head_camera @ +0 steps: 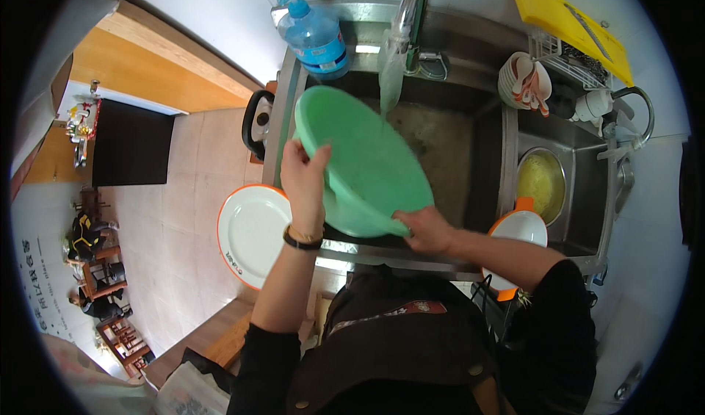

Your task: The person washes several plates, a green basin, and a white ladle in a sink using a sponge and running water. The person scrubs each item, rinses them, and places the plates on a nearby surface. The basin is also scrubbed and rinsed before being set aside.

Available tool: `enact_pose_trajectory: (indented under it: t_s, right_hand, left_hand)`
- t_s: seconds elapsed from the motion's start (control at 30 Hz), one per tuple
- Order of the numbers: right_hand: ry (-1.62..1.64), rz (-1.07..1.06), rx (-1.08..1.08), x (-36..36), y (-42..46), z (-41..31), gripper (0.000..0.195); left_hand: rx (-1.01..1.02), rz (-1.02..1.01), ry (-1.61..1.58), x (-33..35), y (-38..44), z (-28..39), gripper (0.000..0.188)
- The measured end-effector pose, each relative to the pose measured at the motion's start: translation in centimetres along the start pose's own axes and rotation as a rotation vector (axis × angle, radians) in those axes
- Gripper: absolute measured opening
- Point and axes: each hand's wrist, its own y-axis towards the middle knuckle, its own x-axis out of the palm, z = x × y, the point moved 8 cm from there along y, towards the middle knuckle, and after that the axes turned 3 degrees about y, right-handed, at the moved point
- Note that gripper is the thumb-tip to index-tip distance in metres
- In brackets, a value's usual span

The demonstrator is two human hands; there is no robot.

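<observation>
A green plastic basin [366, 156] is tilted over the large steel sink [449, 167]. My left hand [304, 181] grips its near-left rim, the thumb over the edge. At the basin's lower right, my right hand [427, 229] is closed on the rim. A thin clear plastic sleeve [391, 76] hangs from the faucet [410, 15] over the sink, behind the basin. To the left of my left forearm lies a white plate with an orange rim [254, 233]. A white dish with orange handles [520, 230] rests by the sink's right part, partly behind my right forearm.
A blue plastic bottle [319, 43] stands at the sink's back left corner. Stacked bowls with spoons [520, 81] sit on the right ledge. The smaller basin holds a metal bowl [542, 181] with yellowish contents. A yellow cutting board [573, 26] leans behind. People sit far left.
</observation>
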Motion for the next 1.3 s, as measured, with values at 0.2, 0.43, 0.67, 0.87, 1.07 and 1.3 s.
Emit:
enact_pose_trajectory:
  t_s: [0.2, 0.43, 0.67, 0.87, 1.07, 1.3]
  right_hand:
    - [0.128, 0.207, 0.103, -1.9, 0.0, -3.8, 0.026]
    - [0.335, 0.396, 0.280, -5.0, 5.0, -4.1, 0.040]
    - [0.391, 0.466, 0.320, -3.5, 5.5, -4.7, 0.059]
    - [0.268, 0.149, 0.179, 0.6, 2.2, -5.9, 0.047]
    - [0.458, 0.497, 0.205, -2.0, -0.1, -3.8, 0.036]
    - [0.512, 0.633, 0.231, -2.7, 3.7, -6.0, 0.045]
  left_hand:
    - [0.265, 0.001, 0.009, -0.1, -2.8, 1.7, 0.041]
    - [-0.238, -0.418, -0.193, 4.6, -6.4, 0.0, 0.040]
    - [-0.188, -0.154, -0.272, 4.1, -3.8, 0.3, 0.041]
    - [-0.108, -0.263, -0.377, 3.5, 2.3, 3.7, 0.035]
    - [0.150, -0.292, 0.040, 3.7, 1.8, 6.2, 0.057]
    - [-0.033, -0.271, 0.322, 2.3, -6.5, 0.1, 0.027]
